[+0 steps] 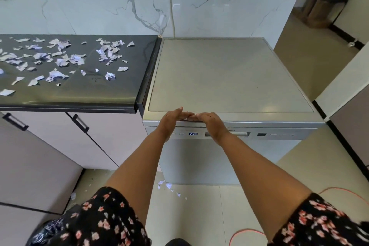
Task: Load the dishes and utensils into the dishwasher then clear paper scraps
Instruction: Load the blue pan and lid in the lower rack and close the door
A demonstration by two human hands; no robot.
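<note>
The left hand (173, 116) and right hand (208, 121) press side by side on the near top edge of the closed dishwasher (229, 78), each grip apart with fingers straight. At left, paper scraps (60, 60) litter the dark table (83, 94), and a few lie on the floor (199, 215).

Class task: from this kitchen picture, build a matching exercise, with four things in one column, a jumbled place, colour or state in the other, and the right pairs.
Things:
1 paper scraps
2 dishwasher
3 left hand and right hand
4 cable

Matches:
A orange
B door shut
C strewn over the dark counter
D flat on the dishwasher's top front edge

Pairs: 1-C, 2-B, 3-D, 4-A
</note>
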